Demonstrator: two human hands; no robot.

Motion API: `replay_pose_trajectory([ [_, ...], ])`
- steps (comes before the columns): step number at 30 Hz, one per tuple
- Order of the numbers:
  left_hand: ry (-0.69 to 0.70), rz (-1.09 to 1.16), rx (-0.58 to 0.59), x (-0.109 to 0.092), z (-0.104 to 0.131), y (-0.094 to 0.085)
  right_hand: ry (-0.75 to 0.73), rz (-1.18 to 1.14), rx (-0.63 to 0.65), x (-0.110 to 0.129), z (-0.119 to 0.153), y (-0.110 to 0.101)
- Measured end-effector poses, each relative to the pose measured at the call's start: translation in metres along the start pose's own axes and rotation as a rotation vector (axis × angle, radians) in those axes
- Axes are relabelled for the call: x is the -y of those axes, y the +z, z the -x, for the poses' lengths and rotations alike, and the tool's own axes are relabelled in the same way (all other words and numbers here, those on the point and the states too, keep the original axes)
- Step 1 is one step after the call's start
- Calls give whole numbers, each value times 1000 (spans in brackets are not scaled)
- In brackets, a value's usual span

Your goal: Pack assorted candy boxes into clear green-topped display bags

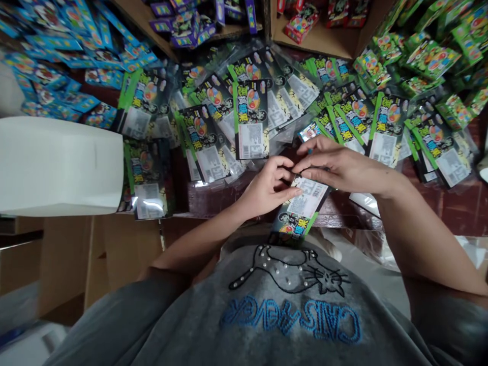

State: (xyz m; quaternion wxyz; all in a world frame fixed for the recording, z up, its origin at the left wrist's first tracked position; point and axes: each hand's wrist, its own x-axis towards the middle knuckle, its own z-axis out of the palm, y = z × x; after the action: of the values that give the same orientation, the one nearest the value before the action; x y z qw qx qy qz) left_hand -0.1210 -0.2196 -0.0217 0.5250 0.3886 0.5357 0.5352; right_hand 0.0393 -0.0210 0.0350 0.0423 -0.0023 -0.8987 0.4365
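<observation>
A printed candy bag [301, 206], black and green with a white label panel, is tilted at the table's front edge, close to my body. My left hand [271, 187] pinches its upper left edge, the thumb lying over the label. At the upper right edge of the same bag, my right hand [339, 165] has its thumb and fingers closed. A small blue box [309, 132] shows just beyond my right fingers; whether they touch it is hidden.
Similar flat bags [251, 119] overlap across the dark red table [229, 195]. Blue boxes [68, 56] are heaped at left, green boxes [430, 58] at right. Cartons at the back hold purple boxes [186, 28] and red boxes [301, 23]. A white container [61, 165] stands left.
</observation>
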Motion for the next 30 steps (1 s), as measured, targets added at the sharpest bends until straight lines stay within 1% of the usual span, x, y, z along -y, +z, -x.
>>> replay_pose_trajectory([
  [1, 12, 6, -25, 0, 0, -2, 17, 18, -63, 2, 2, 5],
  [4, 44, 37, -101, 2, 4, -9, 137, 53, -335, 8, 14, 26],
  [5, 51, 43, -112, 3, 6, -11, 176, 36, -384, 10, 19, 35],
  [9, 46, 11, -72, 11, 15, -14, 268, -83, -414, 14, 35, 67],
  [11, 41, -45, -55, 15, 17, -14, 300, -100, -436, 15, 40, 77],
  [14, 53, -122, -73, 17, 17, -17, 351, -111, -483, 17, 45, 88],
  [16, 55, -146, -92, 16, 16, -19, 404, -198, -583, 20, 49, 98],
  [18, 58, -169, -104, 14, 15, -21, 450, -374, -712, 23, 51, 110],
  [20, 81, -209, -122, 11, 15, -22, 463, -547, -796, 24, 52, 119],
  [22, 105, -237, -143, 10, 14, -22, 448, -632, -794, 25, 52, 121],
  [24, 103, -231, -168, 10, 13, -19, 428, -636, -736, 23, 52, 117],
  [27, 103, -184, -213, 8, 10, -15, 368, -535, -671, 20, 54, 108],
  [28, 105, -178, -217, 7, 9, -13, 346, -494, -677, 19, 55, 106],
  [30, 71, -193, -183, 2, 6, -12, 317, -440, -709, 18, 59, 102],
])
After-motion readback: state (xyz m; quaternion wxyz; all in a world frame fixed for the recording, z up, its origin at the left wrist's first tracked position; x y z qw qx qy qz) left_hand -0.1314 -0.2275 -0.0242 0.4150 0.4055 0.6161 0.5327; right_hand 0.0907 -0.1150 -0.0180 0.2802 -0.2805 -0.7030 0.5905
